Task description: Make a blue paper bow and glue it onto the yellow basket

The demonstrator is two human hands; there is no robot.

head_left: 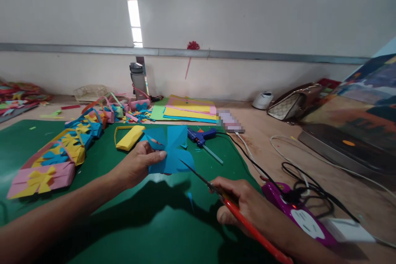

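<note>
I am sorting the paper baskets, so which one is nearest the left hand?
The all-yellow basket, alone just beyond the left hand; the other baskets are grouped farther away.

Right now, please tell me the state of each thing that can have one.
Blue paper: partly cut, pinched by the left hand
Scissors: in the right hand, tip at the paper, blade opening unclear
Glue gun: lying down
Power strip: red light lit, plug inserted
Bottle: upright, lid on
Yellow basket: handle attached, no flower visible
Pink basket: yellow flower attached
Handbag: closure unclear
</note>
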